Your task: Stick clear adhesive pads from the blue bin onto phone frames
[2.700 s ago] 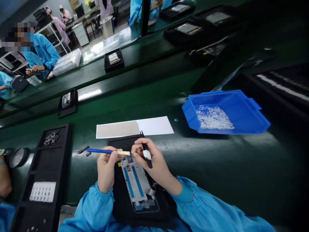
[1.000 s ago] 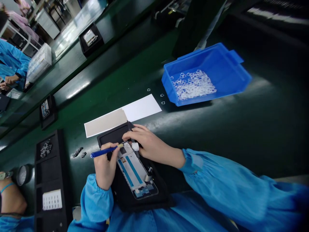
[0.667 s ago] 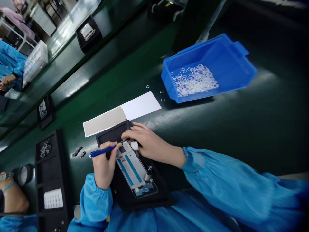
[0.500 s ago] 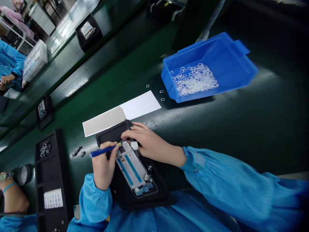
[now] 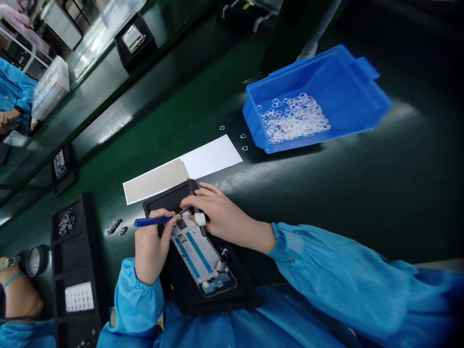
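My left hand (image 5: 150,249) is closed around a blue pen-shaped tool (image 5: 152,221), whose pale yellow end is at the upper edge of an opened phone body (image 5: 192,246). The phone body lies tilted in a black tray (image 5: 232,285), with blue strips and a bluish board section at its near end. Over its upper right corner, my right hand (image 5: 224,215) is closed on a dark slim tool (image 5: 202,229), its exact kind unclear. A white piece (image 5: 199,219) sits by the right thumb. The fingertips partly cover the phone's top corner.
A blue bin (image 5: 348,96) holds many small white frames; several lie beside it. A white-and-beige sheet (image 5: 213,157) is just beyond the tray. Left are small dark parts (image 5: 114,226), a compartmented black tray (image 5: 72,256), a round tin (image 5: 35,262) and another person's arm (image 5: 21,290).
My left hand and the blue pen-shaped tool have shifted slightly left, the tool now lying flatter. The right hand has moved slightly left, and the dark tool shows more clearly. The phone body stays put.
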A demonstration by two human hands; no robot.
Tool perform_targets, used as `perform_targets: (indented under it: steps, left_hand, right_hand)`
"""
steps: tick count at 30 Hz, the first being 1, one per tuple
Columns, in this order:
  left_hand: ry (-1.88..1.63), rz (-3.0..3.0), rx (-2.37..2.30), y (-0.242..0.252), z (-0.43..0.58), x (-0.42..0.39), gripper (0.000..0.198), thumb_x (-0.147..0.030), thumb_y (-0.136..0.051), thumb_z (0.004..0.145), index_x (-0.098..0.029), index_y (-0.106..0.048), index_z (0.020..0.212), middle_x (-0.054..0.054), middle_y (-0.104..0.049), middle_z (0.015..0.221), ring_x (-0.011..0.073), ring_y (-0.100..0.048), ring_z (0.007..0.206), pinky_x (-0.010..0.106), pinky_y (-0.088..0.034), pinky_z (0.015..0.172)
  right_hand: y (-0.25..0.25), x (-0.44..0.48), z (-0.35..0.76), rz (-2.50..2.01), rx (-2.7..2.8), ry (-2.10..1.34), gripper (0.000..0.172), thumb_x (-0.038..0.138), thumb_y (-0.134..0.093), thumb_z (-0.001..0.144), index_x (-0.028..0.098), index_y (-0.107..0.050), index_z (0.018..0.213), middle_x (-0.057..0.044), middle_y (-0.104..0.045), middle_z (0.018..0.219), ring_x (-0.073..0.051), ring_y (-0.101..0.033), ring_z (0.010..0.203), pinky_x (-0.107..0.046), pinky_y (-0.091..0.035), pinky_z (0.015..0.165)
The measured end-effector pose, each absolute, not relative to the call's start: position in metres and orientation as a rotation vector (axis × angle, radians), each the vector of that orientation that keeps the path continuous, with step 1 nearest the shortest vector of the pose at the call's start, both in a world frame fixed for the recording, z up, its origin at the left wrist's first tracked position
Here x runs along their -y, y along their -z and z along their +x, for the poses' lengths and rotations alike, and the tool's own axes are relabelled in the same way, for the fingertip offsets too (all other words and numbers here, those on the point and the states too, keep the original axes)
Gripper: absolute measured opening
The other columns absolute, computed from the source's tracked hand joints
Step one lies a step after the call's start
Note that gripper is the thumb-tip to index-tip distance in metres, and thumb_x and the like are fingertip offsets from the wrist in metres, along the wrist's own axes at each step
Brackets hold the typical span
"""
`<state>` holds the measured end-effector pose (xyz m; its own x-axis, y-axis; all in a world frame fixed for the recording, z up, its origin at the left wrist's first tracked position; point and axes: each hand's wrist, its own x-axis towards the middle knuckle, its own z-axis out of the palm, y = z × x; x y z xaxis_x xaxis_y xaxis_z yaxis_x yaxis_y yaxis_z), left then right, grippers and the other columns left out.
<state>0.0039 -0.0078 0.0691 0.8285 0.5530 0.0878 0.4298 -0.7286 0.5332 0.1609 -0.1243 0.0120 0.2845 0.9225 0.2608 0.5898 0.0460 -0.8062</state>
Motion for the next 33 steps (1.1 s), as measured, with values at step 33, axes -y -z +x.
perform_targets:
  steps: [33]
  left_hand:
    - [-0.535, 2.741, -0.493, -0.052, -0.028, 0.026, 0.023, -0.013, -0.048, 0.092, -0.021, -0.067, 0.102, 0.001, -0.058, 0.07, 0.0134, -0.056, 0.061, 0.024, -0.044, 0.058]
  right_hand:
    - [-0.017, 0.132, 0.162, -1.541, 1.157, -0.359, 0.024, 0.018, -0.043, 0.096, 0.025, -0.059, 0.113, 0.0, -0.072, 0.079, -0.019, -0.069, 0.079, -0.048, -0.045, 0.101]
